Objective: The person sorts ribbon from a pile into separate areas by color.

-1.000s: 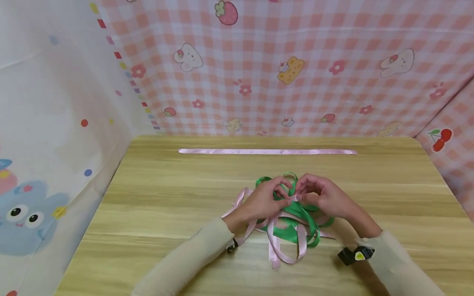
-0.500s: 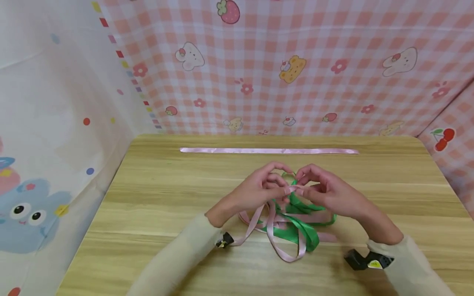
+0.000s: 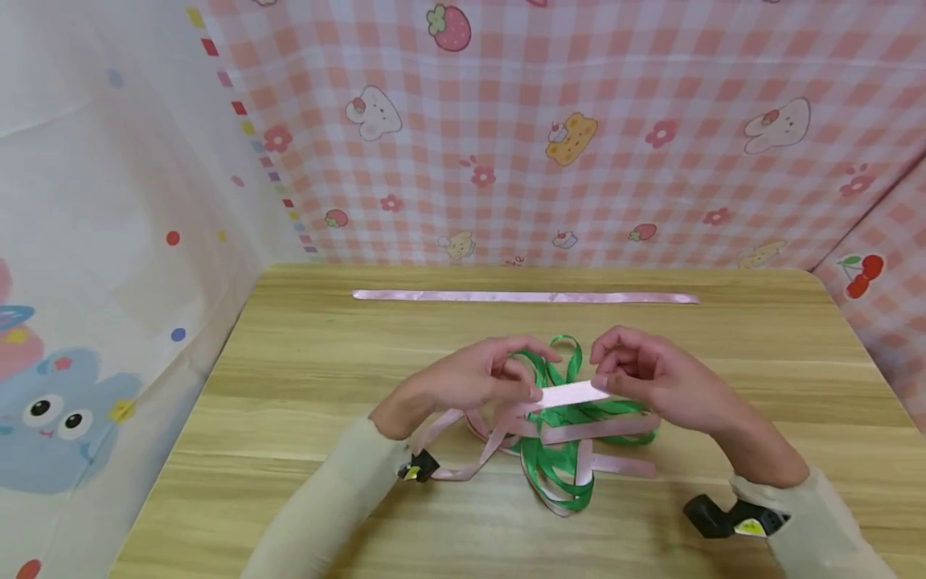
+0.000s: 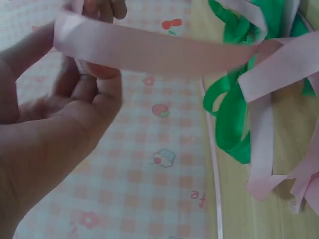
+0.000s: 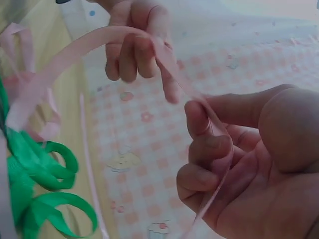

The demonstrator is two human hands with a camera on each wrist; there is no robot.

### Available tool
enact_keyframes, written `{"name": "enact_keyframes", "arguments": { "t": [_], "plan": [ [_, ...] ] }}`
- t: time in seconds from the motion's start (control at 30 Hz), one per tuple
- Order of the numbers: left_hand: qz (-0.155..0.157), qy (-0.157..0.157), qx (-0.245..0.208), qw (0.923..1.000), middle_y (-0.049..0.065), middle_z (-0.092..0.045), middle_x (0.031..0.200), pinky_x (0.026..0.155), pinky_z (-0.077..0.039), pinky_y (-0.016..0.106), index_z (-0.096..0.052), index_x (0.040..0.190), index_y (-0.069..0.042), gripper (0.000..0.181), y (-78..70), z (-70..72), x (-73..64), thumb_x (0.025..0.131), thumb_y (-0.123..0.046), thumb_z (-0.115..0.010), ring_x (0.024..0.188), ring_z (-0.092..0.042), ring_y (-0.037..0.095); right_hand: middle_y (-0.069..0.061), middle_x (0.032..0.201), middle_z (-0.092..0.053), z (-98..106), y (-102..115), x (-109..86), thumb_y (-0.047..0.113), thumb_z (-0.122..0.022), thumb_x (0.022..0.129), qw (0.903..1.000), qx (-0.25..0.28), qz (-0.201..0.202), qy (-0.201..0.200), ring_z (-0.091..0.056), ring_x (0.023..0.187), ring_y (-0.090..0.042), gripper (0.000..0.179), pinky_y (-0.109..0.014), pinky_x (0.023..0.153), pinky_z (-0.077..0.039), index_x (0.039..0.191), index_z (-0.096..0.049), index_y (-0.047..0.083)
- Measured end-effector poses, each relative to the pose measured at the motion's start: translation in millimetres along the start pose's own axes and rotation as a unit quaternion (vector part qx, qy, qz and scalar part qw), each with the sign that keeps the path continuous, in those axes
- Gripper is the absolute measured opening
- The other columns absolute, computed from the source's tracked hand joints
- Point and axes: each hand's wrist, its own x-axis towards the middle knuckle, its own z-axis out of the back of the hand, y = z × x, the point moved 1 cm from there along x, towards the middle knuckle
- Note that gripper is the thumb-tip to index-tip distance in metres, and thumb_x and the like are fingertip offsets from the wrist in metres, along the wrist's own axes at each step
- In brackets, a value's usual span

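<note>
A pink satin ribbon (image 3: 571, 393) is stretched between both hands above a tangled pile. My left hand (image 3: 473, 376) pinches it between thumb and finger at its left side. My right hand (image 3: 654, 378) pinches the same ribbon a short way to the right. In the right wrist view the ribbon (image 5: 89, 40) arcs from the pile to the left fingers, then runs on through the right hand's fingers and across its palm. Beneath the hands lie loops of green ribbon (image 3: 560, 462) mixed with more pink strands (image 3: 604, 429).
One separate pink ribbon (image 3: 524, 297) lies straight across the back of the wooden table (image 3: 311, 362). Behind the table hangs a pink checked cloth (image 3: 434, 161); a white printed cloth (image 3: 130, 193) hangs at the left.
My hands were close together at the ribbon; they have drawn apart sideways, and a longer flat stretch of pink ribbon now shows between them. The pile's loops have shifted.
</note>
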Motion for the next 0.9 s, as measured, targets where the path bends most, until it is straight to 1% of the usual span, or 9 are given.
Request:
{"name": "enact_keyframes", "arguments": {
  "t": [0.1, 0.23, 0.37, 0.43, 0.53, 0.6, 0.67, 0.77, 0.9],
  "plan": [
    [-0.027, -0.040, -0.039, 0.9981, 0.005, -0.070, 0.088, 0.081, -0.053, 0.028, -0.047, 0.138, -0.011, 0.043, -6.8, 2.7, -4.9, 0.098, 0.000, -0.057, 0.079, -0.064, 0.016, -0.007, 0.085, -0.062, 5.8, 3.1, -6.3, -0.003, -0.058, 0.097, 0.9999, 0.005, 0.011, 0.009, -0.062, 0.076, -0.015, 0.014, -0.025, 0.068, -0.054, 0.109, -0.054, 0.001],
    [-0.050, -0.054, -0.055, 0.9958, 0.003, -0.069, 0.088, 0.069, -0.051, 0.027, -0.045, 0.139, -0.009, 0.045, -17.7, 2.5, -10.1, 0.097, 0.003, -0.057, 0.070, -0.058, 0.016, -0.004, 0.088, -0.064, 8.0, 2.1, -11.9, -0.007, -0.054, 0.098, 0.9953, 0.041, 0.043, 0.076, -0.059, 0.077, -0.015, 0.021, -0.027, 0.065, -0.051, 0.116, -0.050, 0.004],
    [-0.089, -0.044, -0.023, 0.9948, 0.006, -0.071, 0.089, 0.065, -0.048, 0.025, -0.046, 0.139, -0.007, 0.047, -28.3, -5.5, -10.6, 0.096, 0.004, -0.060, 0.067, -0.057, 0.014, -0.008, 0.099, -0.067, -6.2, 1.8, -6.5, -0.011, -0.048, 0.098, 0.9847, 0.103, 0.072, 0.121, -0.063, 0.087, -0.017, 0.034, -0.029, 0.073, -0.054, 0.127, -0.041, 0.005],
    [-0.106, -0.044, -0.003, 0.9933, 0.008, -0.072, 0.090, 0.066, -0.049, 0.025, -0.047, 0.139, -0.007, 0.047, -32.9, -10.6, -10.7, 0.095, 0.002, -0.062, 0.068, -0.060, 0.014, -0.009, 0.102, -0.068, -17.4, 5.0, -2.4, -0.010, -0.047, 0.099, 0.9831, 0.123, 0.075, 0.113, -0.065, 0.087, -0.018, 0.035, -0.030, 0.078, -0.055, 0.128, -0.039, 0.007],
    [-0.120, -0.059, 0.026, 0.9907, 0.009, -0.073, 0.091, 0.068, -0.051, 0.027, -0.048, 0.138, -0.008, 0.046, -37.9, -14.2, -14.0, 0.095, -0.001, -0.063, 0.073, -0.065, 0.015, -0.006, 0.096, -0.069, -30.0, 12.7, -0.4, -0.010, -0.047, 0.099, 0.9820, 0.146, 0.087, 0.083, -0.061, 0.070, -0.020, 0.032, -0.030, 0.064, -0.054, 0.124, -0.041, 0.009],
    [-0.125, -0.070, 0.037, 0.9890, 0.009, -0.072, 0.092, 0.067, -0.052, 0.028, -0.048, 0.137, -0.009, 0.046, -39.8, -11.9, -19.2, 0.094, 0.000, -0.064, 0.074, -0.065, 0.016, -0.004, 0.091, -0.069, -31.7, 18.1, -2.5, -0.011, -0.047, 0.099, 0.9800, 0.162, 0.097, 0.061, -0.054, 0.061, -0.020, 0.031, -0.032, 0.053, -0.049, 0.121, -0.043, 0.009],
    [-0.129, -0.077, 0.045, 0.9876, 0.010, -0.072, 0.092, 0.065, -0.050, 0.027, -0.049, 0.137, -0.008, 0.047, -40.8, -6.0, -26.7, 0.094, 0.002, -0.064, 0.072, -0.063, 0.017, -0.003, 0.087, -0.068, -27.9, 21.9, -6.0, -0.014, -0.047, 0.097, 0.9779, 0.173, 0.111, 0.041, -0.047, 0.058, -0.021, 0.032, -0.034, 0.046, -0.040, 0.118, -0.044, 0.009],
    [-0.125, -0.083, 0.051, 0.9874, 0.011, -0.072, 0.093, 0.061, -0.045, 0.024, -0.048, 0.137, -0.007, 0.049, -40.4, 6.2, -40.7, 0.092, 0.005, -0.064, 0.068, -0.058, 0.017, -0.003, 0.087, -0.068, -15.3, 23.9, -11.0, -0.019, -0.045, 0.095, 0.9747, 0.180, 0.131, 0.021, -0.046, 0.060, -0.023, 0.034, -0.036, 0.048, -0.037, 0.117, -0.047, 0.008],
    [-0.092, -0.112, 0.063, 0.9874, 0.010, -0.072, 0.091, 0.063, -0.047, 0.025, -0.050, 0.137, -0.009, 0.049, -37.4, 21.4, -60.3, 0.092, 0.004, -0.064, 0.069, -0.058, 0.019, -0.004, 0.089, -0.068, 2.8, 20.4, -19.1, -0.023, -0.042, 0.094, 0.9749, 0.171, 0.141, 0.021, -0.046, 0.061, -0.024, 0.036, -0.037, 0.049, -0.038, 0.116, -0.048, 0.005]
  ]
}}
